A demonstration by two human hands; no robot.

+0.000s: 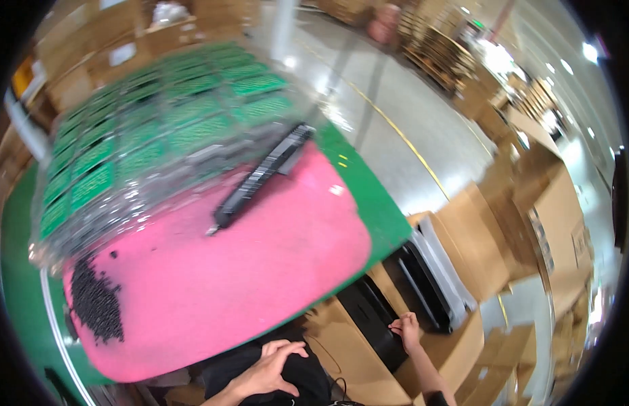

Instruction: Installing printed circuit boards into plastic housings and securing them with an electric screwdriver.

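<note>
Right hand point(409, 329), at lower right of the head view: bent at the knuckles, with fingers curled close together and thumb side turned toward the left. Set at the near right edge of a black panel point(365, 308), with fingertips at or just over the rim; impossible to tell from this angle whether pinching the edge or merely resting against it. Left hand point(268, 371), at lower centre: bare, with fingers loosely bent and thumb held well apart, leaving a wide gap between. Seen against black cloth point(316, 380), just below the near edge of the table; well apart from the right hand.

Position of the black panel: inside an open carton point(456, 353) beside the table, directly left of the right fingertips and up to the right of the left hand. In the same carton, farther right: a second dark piece point(417, 284), bordered by a grey liner point(444, 267).

On the green table point(382, 227): a pink mat point(260, 277), bearing a black powered hand tool point(260, 177), slanted, with tip toward the lower left. At left on the mat: a heap of small black pieces point(96, 304). Toward the far side: clear plastic trays with green rectangular boards point(196, 128), partly overlapping the mat in view and slightly blurred.
</note>
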